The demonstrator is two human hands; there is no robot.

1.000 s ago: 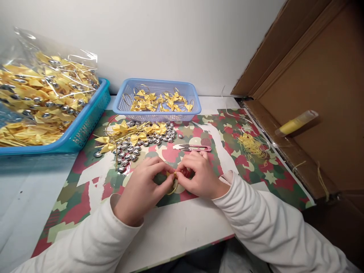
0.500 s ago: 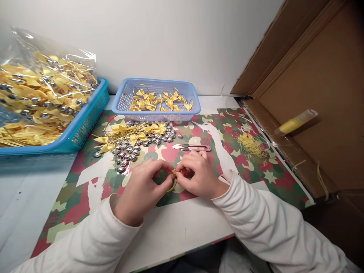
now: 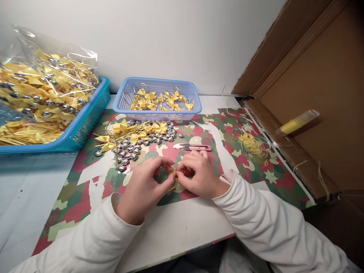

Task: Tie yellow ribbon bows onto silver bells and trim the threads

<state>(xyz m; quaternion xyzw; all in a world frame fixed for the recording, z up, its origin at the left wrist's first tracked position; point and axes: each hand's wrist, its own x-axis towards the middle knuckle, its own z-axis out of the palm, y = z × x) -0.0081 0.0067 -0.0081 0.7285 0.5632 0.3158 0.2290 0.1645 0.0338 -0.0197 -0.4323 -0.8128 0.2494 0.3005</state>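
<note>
My left hand [image 3: 146,185] and my right hand [image 3: 199,174] meet fingertip to fingertip over the patterned mat. Both pinch a small yellow ribbon bow [image 3: 174,171], mostly covered by the fingers. A gold cord loop [image 3: 172,186] hangs below it. Just beyond my right hand lies a pair of thread snips [image 3: 196,147] with a pink handle. Silver beads [image 3: 129,151] are heaped past my left hand, and yellow bows with gold cords [image 3: 136,131] lie among them.
A blue basket [image 3: 156,115] holding looped bows stands at the back. To the left, a larger blue basket [image 3: 88,125] carries a clear bag [image 3: 54,83] of bows and beads. Yellow thread scraps [image 3: 253,146] lie right, near a cardboard wall [image 3: 321,83] with a yellow tube [image 3: 297,123].
The fingers of both hands have shifted slightly around the bow, and less of its yellow shows. The whole view has moved a little; the other objects have stayed in place.
</note>
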